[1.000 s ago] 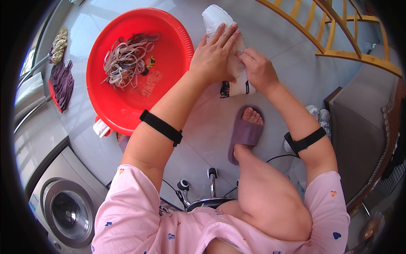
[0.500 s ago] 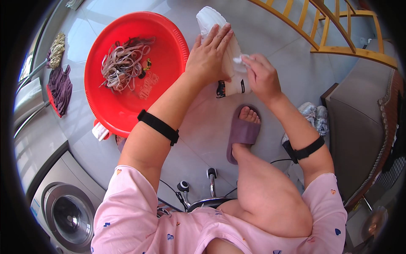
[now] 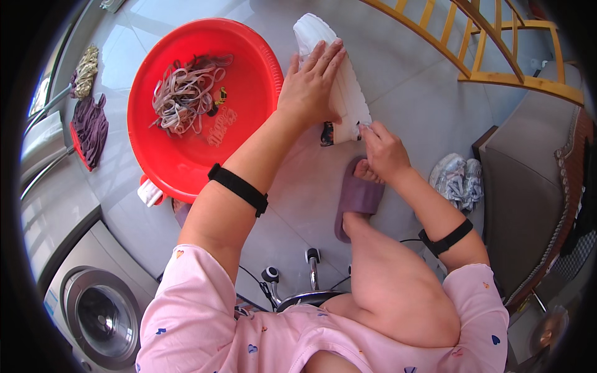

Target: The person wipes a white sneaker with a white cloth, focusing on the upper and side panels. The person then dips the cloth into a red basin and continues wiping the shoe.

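Note:
A long white and cream thing that looks like a shoe lies on the tiled floor ahead of me, dark patterned at its near end. Across it rests my left hand, flat with the fingers spread, pressing from above. My right hand is at the near right end of the shoe, fingers pinched together. It grips a small white wad, mostly hidden now, perhaps tissue or cloth. A purple slipper is on my foot just below the right hand.
Left of the shoe, a red basin holds a tangled strip mop head. Mops lie farther left, above a washing machine. Silvery shoes and a grey upholstered seat stand right; a wooden rack is beyond.
My right hand has moved down and slightly left along the shoe to its near end, with the white wad. The left hand stays spread on the shoe.

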The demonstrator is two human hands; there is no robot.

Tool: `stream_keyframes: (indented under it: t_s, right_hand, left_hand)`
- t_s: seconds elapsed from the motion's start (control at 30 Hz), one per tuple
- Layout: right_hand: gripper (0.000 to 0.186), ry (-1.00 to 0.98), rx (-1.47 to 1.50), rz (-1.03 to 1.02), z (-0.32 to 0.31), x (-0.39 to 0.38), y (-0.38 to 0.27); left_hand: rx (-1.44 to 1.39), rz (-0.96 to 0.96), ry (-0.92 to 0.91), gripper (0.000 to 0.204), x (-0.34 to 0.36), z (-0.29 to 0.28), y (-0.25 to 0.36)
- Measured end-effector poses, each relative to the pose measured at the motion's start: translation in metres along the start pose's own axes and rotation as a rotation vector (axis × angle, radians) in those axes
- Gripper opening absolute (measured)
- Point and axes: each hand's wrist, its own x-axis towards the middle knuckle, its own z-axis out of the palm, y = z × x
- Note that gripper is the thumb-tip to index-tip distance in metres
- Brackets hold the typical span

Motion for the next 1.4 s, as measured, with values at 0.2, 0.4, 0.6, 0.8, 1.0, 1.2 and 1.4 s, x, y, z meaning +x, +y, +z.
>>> stream_keyframes:
  t_s: [0.2, 0.4, 0.6, 0.8, 1.0, 1.2, 1.4]
  right_hand:
    - [0.024, 0.336, 0.213, -0.001, -0.026, 0.048, 0.003]
    - [0.023, 0.401, 0.056, -0.138, -0.005, 0.144, 0.005]
    - [0.025, 0.247, -0.138, -0.218, 0.01, 0.116, 0.012]
    - [0.024, 0.108, -0.114, -0.088, 0.007, 0.054, 0.005]
    - [0.023, -0.011, 0.186, 0.154, -0.037, 0.075, -0.003]
    - [0.026, 0.274, 0.05, -0.078, -0.008, 0.153, 0.0]
    - [0.031, 0.109, -0.137, -0.157, 0.004, 0.101, 0.014]
  left_hand:
    - [-0.189, 0.033, 0.076, 0.133, 0.003, 0.005, -0.003]
    - [-0.177, -0.006, 0.086, 0.135, 0.002, 0.005, -0.002]
    - [-0.109, -0.086, 0.056, 0.135, 0.0, 0.007, 0.002]
    - [-0.167, -0.113, 0.059, 0.137, 0.001, 0.006, 0.001]
    - [-0.132, -0.116, 0.029, 0.138, 0.001, 0.007, 0.002]
    - [-0.109, -0.113, 0.005, 0.136, 0.001, 0.004, 0.001]
    - [-0.114, -0.109, 0.021, 0.137, 0.0, 0.004, 0.0]
